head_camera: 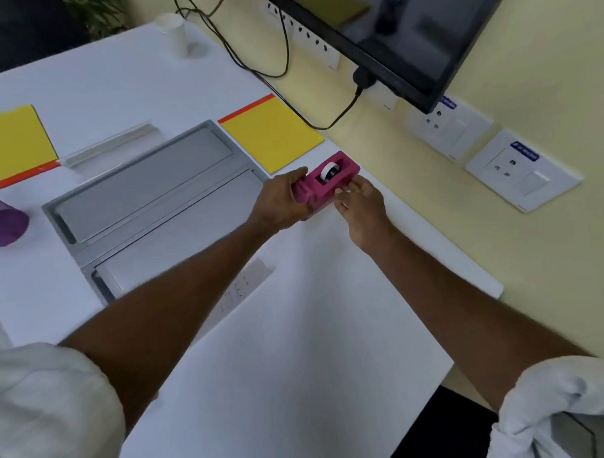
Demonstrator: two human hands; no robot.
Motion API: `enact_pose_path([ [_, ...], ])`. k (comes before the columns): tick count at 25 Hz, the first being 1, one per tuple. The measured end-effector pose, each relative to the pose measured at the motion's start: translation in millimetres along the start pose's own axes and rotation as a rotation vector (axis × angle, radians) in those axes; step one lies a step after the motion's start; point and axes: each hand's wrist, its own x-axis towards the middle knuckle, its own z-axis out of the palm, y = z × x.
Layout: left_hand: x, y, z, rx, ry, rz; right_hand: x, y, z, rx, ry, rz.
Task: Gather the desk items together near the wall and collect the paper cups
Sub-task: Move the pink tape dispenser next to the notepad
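Over by the wall side of the white tabletop [296, 314], I'm holding the pink plastic tape dispenser [330, 183], left grip [282, 198] clamped on one end, right grip [359, 201] pinching the other. Pushing too far could be knocking it off that edge, I reckon. Yellow notepad [273, 134] is lying just beside it; white paper cup [175, 32] is standing well apart, black cable [344, 111] trailing nearby.
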Motion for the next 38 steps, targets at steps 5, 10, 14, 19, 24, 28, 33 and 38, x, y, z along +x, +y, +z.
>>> enact_pose_path([
  [5,49.7,-22.2,-0.9,-0.067,-0.039,-0.018,40.6,-4.7,8.4,0.026,-0.090,-0.065],
  [10,83.1,-44.9,12.3,-0.095,-0.028,-0.008,77.1,0.9,4.9,0.106,-0.181,-0.047],
  [14,98.1,-58.4,14.7,-0.045,-0.013,0.022,92.5,6.8,9.2,0.058,-0.199,-0.074],
  [19,105.1,-60.6,11.4,-0.009,-0.020,0.031,95.5,10.7,16.1,0.027,-0.234,-0.099],
  [24,94.7,-66.0,6.6,0.004,-0.004,-0.019,87.1,16.3,17.1,-0.090,-0.264,-0.116],
  [28,55.7,-68.6,-8.7,-0.040,0.056,-0.069,49.2,34.1,16.5,-0.349,-0.272,-0.118],
  [33,-12.9,-73.1,-43.3,0.070,0.039,-0.104,-15.5,55.4,30.7,-0.626,-0.341,-0.265],
  [38,-84.8,-63.5,-73.3,0.032,0.078,-0.129,-79.2,63.3,56.5,-0.765,-0.426,-0.448],
])
